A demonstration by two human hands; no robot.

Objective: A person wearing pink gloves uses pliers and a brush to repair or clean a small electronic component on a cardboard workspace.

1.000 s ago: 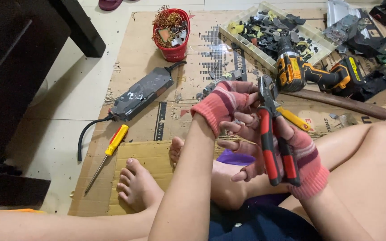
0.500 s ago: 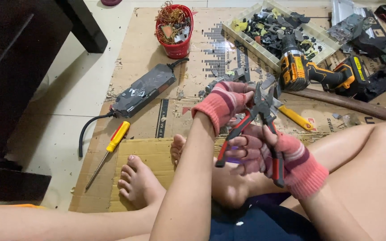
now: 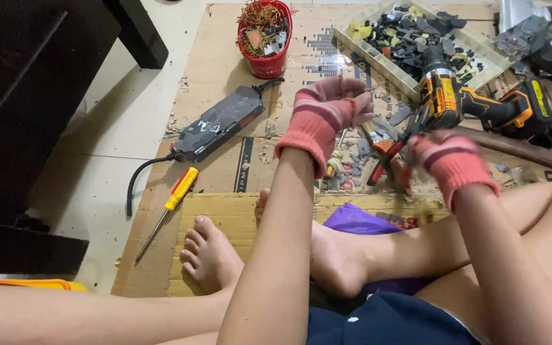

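Observation:
My left hand (image 3: 327,114), in a pink knit glove, is raised over the cardboard (image 3: 218,57) with its fingers curled; a thin metal piece (image 3: 370,91) shows at the fingertips. Lower and to the right, my right hand (image 3: 447,160), also gloved and motion-blurred, grips red-handled pliers (image 3: 384,169) whose handles angle down to the left. Small scraps lie on the cardboard under both hands. My bare feet and legs are crossed in front of me.
A red cup of copper wire (image 3: 264,35), a grey power adapter (image 3: 218,124) with a cable and a yellow-red screwdriver (image 3: 175,197) lie to the left. A tray of dark parts (image 3: 416,38), an orange cordless drill (image 3: 461,102) and a brown handle (image 3: 531,156) are on the right. Dark furniture (image 3: 33,96) stands at the left.
My hands have come apart: the left rose and moved up, the right swung right and down with the pliers. The view has shifted slightly.

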